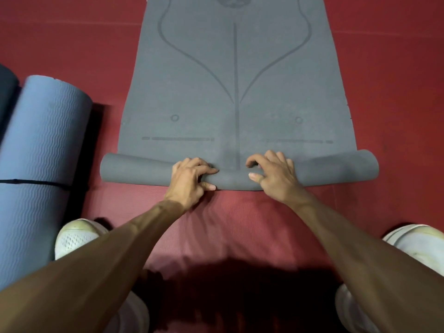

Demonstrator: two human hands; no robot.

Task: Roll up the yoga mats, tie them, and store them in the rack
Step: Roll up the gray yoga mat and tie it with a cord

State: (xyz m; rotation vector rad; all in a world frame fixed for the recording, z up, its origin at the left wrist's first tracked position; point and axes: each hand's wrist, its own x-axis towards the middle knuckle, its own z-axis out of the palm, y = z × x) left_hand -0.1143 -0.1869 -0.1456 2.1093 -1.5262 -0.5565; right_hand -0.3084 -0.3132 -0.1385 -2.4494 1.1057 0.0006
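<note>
Now left grip (192,179) and right grip (274,174) are clutching the grey yoga mat (235,80) at its rolled near end.
Both are curling over the roll's middle; the rest is lying flat on the red floor (384,68), a strapped blue mat roll (45,140) lying just left.

The floor (72,44) is covered in dark red padding with faint seams. On it, nearest the viewer, lies a lighter red ribbed mat (240,224), spread flat. A grey yoga mat (235,92) printed with darker alignment lines lies over its far part and stretches away, its near end turned into a low roll (134,170) across the full width. To the left, well apart from the grey one, a blue rolled mat (43,140) lies on the floor with a black strap (36,182) round it, touching a darker roll (6,92) at the edge. Two white shoes (77,236) stand either side of the red mat.
</note>
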